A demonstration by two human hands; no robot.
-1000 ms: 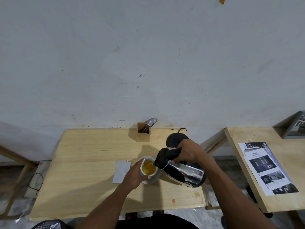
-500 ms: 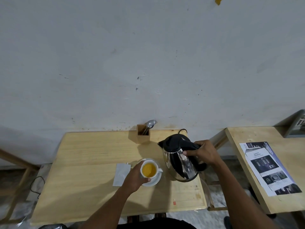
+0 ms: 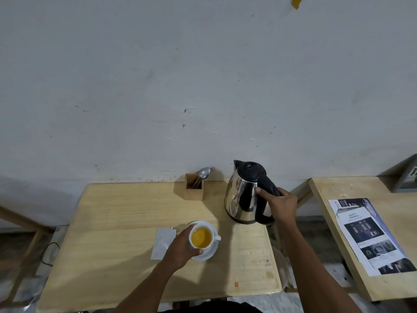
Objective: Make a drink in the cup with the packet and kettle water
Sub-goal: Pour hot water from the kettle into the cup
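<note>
A white cup (image 3: 201,236) full of orange-yellow liquid stands on a white saucer (image 3: 208,254) near the middle of the wooden table (image 3: 112,222). My left hand (image 3: 180,248) wraps around the cup's left side. The steel kettle (image 3: 244,195) with a black lid and handle stands upright at the table's back right. My right hand (image 3: 281,203) grips its handle. A white packet (image 3: 161,242) lies flat just left of the saucer, partly under my left hand.
A small wooden holder (image 3: 194,188) with metal spoons stands by the wall, left of the kettle. A second wooden table (image 3: 352,190) on the right carries a printed leaflet (image 3: 370,236). A cable (image 3: 48,254) hangs off the left table edge.
The kettle was tilted over the cup, pouring; my right hand swung it upright and back to the table's rear right. My left hand stayed on the cup.
</note>
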